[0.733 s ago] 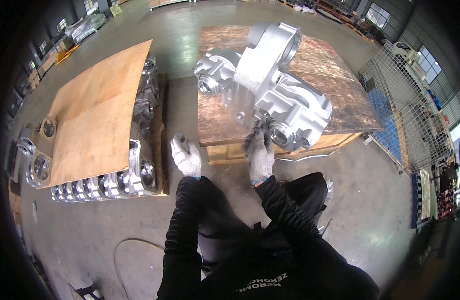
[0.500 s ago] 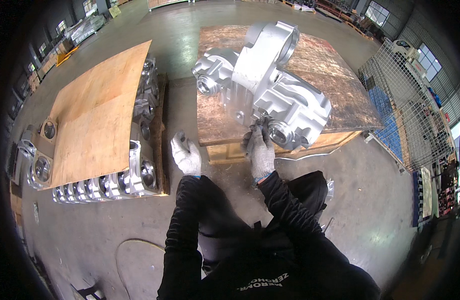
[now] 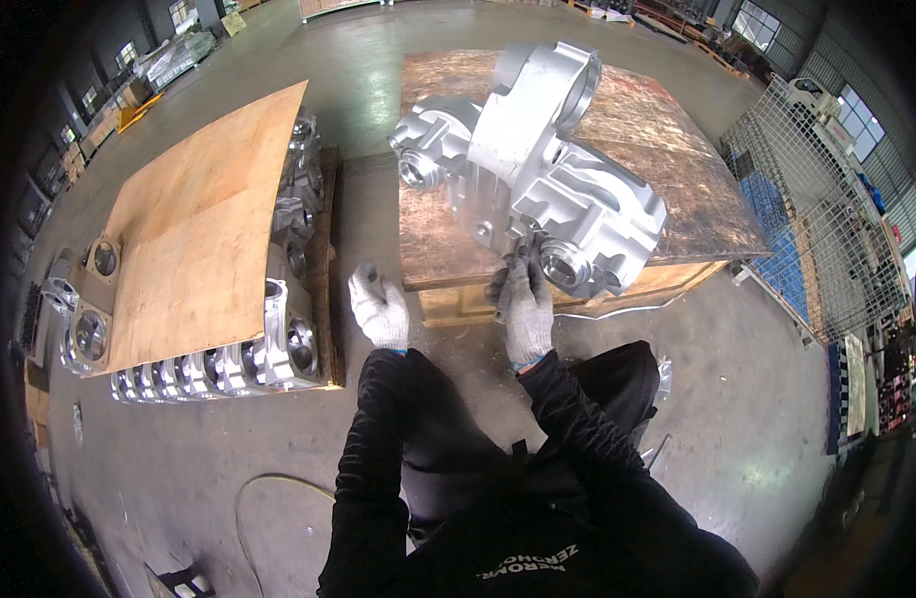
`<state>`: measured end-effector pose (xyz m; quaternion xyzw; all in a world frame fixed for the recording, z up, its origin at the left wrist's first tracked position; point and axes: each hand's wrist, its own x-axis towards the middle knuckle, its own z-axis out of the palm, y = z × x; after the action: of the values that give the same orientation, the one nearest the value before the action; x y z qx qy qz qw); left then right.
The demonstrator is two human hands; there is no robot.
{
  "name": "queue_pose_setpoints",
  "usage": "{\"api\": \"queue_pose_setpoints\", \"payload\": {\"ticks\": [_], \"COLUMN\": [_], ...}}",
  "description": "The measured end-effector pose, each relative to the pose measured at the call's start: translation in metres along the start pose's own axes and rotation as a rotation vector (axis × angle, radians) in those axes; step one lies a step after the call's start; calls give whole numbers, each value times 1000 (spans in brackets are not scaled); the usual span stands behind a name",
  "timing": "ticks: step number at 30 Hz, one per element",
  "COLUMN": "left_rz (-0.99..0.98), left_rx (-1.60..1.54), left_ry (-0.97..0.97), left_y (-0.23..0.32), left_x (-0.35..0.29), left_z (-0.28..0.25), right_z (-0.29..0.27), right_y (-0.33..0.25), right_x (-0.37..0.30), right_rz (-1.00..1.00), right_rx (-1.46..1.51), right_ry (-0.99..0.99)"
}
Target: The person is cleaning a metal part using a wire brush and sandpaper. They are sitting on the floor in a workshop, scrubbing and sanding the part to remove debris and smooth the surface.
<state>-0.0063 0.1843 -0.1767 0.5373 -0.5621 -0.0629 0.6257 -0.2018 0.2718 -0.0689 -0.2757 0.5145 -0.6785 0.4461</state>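
Observation:
A large silver metal casting (image 3: 527,130), with round bores and ribbed arms, rests on a wooden crate top (image 3: 697,189). In a white glove with darkened fingers, my right hand (image 3: 524,304) is at the casting's near edge, just left of a round bore. Its fingers are bent together around something small that I cannot make out. To the left, away from the casting, my left hand (image 3: 380,307) is held in the air in a white glove. Its thumb stands apart from slightly curled fingers, and nothing shows in it.
Left, a plywood sheet (image 3: 204,229) lies over rows of similar castings (image 3: 290,344) on a pallet. At right stands a wire mesh cage (image 3: 801,219). A thin hose (image 3: 241,518) curves over the floor at lower left.
The whole view has shifted slightly. My right hand stays at the casting's near edge with its fingers slightly changed. My left hand keeps nearly the same pose.

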Motion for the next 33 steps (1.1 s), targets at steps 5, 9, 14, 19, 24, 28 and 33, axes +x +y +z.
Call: {"api": "queue_pose_setpoints", "payload": {"ticks": [5,9,14,19,24,28,33], "left_rz": [-30,-37,64,236,405,538,491], "left_rx": [-53,-81,-27,-301,-126,154,203], "left_ry": [4,7,39,-124,-315,-437,-412], "left_y": [-5,-9,57,170,296,312,296], "left_x": [0,5,16,73,147,195,205], "left_z": [-6,-3,5,70,120,165,191], "right_z": [-36,-130,-237,-256,-252,-249,-248], "right_y": [-25,-45,-78,-110,-107,-100,-85], "right_x": [-47,-58,-27,-8,36,67,70], "right_rz": [-285,-433,-352,-415,-562,-490,-427], "right_rx": [-77,-230,-688,-1045,-1156,-1114,-1104], "right_ry": [-27,187,341,36,-79,-93,-105]}}
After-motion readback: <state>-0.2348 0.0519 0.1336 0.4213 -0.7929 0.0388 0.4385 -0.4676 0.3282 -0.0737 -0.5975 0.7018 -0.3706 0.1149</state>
